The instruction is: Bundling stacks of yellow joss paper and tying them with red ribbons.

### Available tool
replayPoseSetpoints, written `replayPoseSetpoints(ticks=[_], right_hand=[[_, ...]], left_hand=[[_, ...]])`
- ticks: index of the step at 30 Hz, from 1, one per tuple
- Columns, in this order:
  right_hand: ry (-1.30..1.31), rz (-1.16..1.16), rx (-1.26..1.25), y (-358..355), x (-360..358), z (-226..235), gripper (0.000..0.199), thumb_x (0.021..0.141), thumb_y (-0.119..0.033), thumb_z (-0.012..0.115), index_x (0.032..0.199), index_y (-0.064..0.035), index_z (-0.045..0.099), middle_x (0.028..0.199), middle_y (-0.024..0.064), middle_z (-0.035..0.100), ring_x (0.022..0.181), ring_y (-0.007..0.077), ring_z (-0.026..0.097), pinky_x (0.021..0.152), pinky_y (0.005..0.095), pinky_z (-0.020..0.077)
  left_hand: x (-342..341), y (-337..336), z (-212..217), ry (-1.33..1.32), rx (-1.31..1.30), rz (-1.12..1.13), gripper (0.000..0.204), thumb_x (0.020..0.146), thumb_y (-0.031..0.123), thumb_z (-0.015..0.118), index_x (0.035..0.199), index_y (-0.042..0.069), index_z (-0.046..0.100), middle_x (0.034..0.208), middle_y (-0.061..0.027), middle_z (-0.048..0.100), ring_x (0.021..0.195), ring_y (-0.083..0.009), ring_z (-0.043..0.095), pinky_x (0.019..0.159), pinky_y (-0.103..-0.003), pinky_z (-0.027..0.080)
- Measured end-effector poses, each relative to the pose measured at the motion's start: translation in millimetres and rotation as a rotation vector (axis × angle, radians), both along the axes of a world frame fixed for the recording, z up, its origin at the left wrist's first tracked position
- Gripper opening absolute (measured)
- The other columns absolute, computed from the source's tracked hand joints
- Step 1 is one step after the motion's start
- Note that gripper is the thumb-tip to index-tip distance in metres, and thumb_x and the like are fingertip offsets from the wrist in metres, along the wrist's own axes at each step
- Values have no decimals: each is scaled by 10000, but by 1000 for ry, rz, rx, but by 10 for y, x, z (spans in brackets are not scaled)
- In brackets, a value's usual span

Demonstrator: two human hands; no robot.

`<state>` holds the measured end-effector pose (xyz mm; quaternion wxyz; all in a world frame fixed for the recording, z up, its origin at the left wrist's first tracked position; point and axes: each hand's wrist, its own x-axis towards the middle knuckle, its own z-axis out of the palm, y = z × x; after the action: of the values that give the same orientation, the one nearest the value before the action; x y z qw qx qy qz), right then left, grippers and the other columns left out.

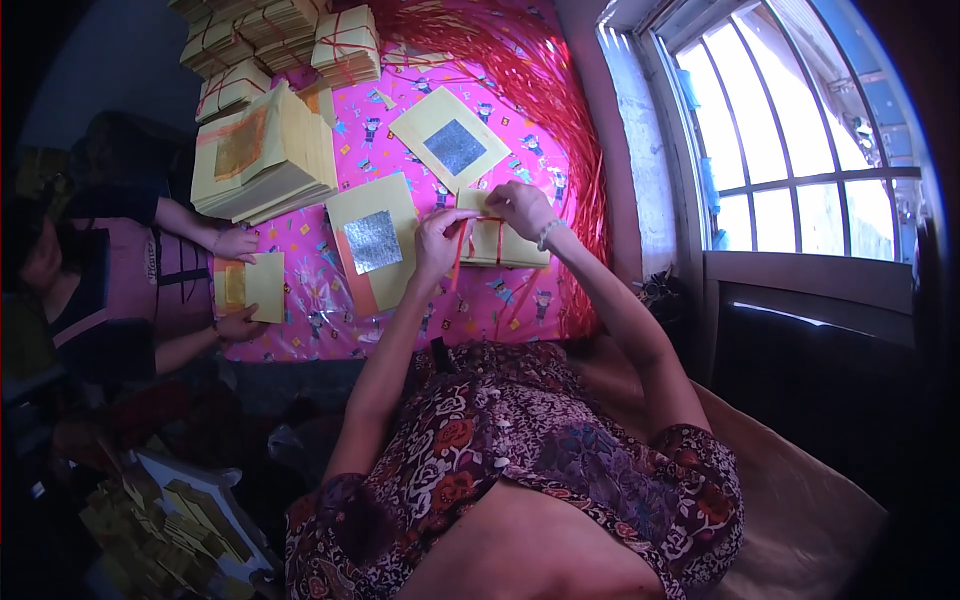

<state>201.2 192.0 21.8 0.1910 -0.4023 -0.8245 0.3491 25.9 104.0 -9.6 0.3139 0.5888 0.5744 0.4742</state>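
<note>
A stack of yellow paper sheets (pixel 522 251) lies on the table in front of me, with red plastic ribbon (pixel 499 240) wrapped around it. At the stack's left edge, my left hand (pixel 440 240) is closed in a pinch on the ribbon, and a loose red end hangs below its fingers. Over the stack's far edge, my right hand (pixel 522 210) has its fingertips pinched together at the ribbon. The fine strand between its fingers is hard to make out. Left of the stack lies a yellow sheet with a silver foil square (pixel 372 241); another foil-faced sheet (pixel 455 147) lies beyond it.
A tall pile of yellow paper (pixel 290 160) and several tied bundles (pixel 347 45) stand at the far left of the pink patterned table (pixel 310 345). Loose red ribbon (pixel 560 110) covers the right edge. On the left, a co-worker's hands (pixel 238 243) touch a yellow sheet. A barred window is at right.
</note>
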Motion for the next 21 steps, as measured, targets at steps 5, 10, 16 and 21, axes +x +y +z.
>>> replayPoseSetpoints(ticks=[5,10,16,21], right_hand=[[62,186,-521,113,-87,-113,140,832,-51,636,964,-26,676,773,24,666,700,80,612,652,237,507],[19,242,-606,147,-139,-56,128,843,-55,629,961,-22,664,750,12,645,653,66,591,601,218,494],[30,290,-290,35,-108,3,69,852,-113,591,876,-50,580,755,67,625,716,196,629,650,322,510],[-267,279,370,-145,-105,262,166,852,-226,571,873,-68,522,819,112,592,798,285,607,676,409,501]], left_hand=[[145,-136,-26,149,217,236,141,784,68,682,923,89,689,807,-82,669,676,-210,621,627,-316,497],[129,-106,-42,210,339,275,159,745,22,714,899,59,699,895,-81,663,804,-206,627,704,-288,503],[132,-126,-136,8,268,289,171,746,-10,710,914,24,701,895,-82,666,862,-183,625,778,-283,493],[131,-183,-210,-269,162,275,143,820,-27,638,953,-8,684,1014,-98,616,945,-174,590,833,-278,491]])
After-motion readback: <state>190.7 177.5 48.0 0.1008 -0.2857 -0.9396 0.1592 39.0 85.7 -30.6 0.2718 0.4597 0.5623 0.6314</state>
